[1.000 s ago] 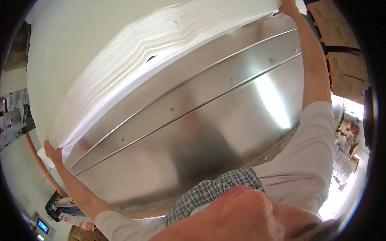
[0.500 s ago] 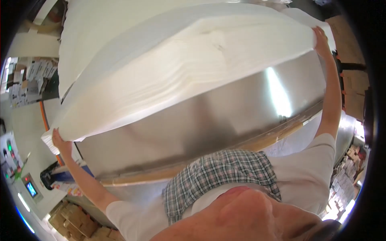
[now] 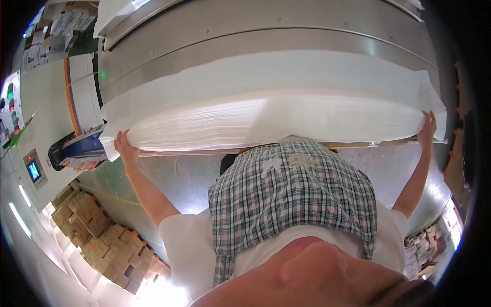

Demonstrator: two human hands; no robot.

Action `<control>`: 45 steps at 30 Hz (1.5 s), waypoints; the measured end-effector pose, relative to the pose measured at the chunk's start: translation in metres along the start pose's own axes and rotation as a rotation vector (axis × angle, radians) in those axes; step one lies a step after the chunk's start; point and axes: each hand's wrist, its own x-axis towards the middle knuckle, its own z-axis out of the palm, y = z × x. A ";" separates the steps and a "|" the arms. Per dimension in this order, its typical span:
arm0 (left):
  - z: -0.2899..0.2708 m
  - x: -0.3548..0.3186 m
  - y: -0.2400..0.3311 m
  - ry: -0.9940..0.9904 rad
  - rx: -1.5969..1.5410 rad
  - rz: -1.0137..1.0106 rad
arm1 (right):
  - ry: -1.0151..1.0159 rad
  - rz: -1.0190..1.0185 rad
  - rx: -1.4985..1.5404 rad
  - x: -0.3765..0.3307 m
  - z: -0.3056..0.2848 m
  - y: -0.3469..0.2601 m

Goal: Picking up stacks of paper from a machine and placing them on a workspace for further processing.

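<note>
A long, thick stack of thin white sheets (image 3: 215, 123) lies crosswise in front of me, its layered edge toward my body. My left hand (image 3: 127, 147) grips the left end, fingers round the corner of the layers. At the opposite end my right hand (image 3: 427, 129) holds the right corner, fingertips curled over the edge. The stack rests low at the near edge of a metal machine surface (image 3: 245, 35), close to my checked apron (image 3: 291, 199). Whether the sheets are paper or thin foam I cannot tell.
On the left stands a control panel with buttons (image 3: 11, 105) and a small lit screen (image 3: 34, 170). A dark blue machine part (image 3: 82, 147) juts out near my left hand. Piled cardboard boxes (image 3: 110, 245) stand on the floor at lower left.
The stack has come down and toward my body, from a raised, slanted position to nearly level. Both hands have stayed on its ends. More bare metal now shows behind it.
</note>
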 end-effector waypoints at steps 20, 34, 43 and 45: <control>0.022 0.067 0.113 -0.788 -0.078 -0.191 | -1.118 -0.165 -0.406 0.135 0.076 0.130; -0.064 -0.093 0.424 -0.229 -1.037 0.631 | 0.062 -0.559 0.722 0.001 -0.068 -0.109; -0.026 -0.130 0.443 0.127 -0.656 0.721 | 0.212 -0.827 0.720 -0.052 -0.068 -0.281; -0.017 -0.125 0.395 0.096 -0.395 0.506 | 0.266 -0.817 0.787 -0.062 -0.065 -0.291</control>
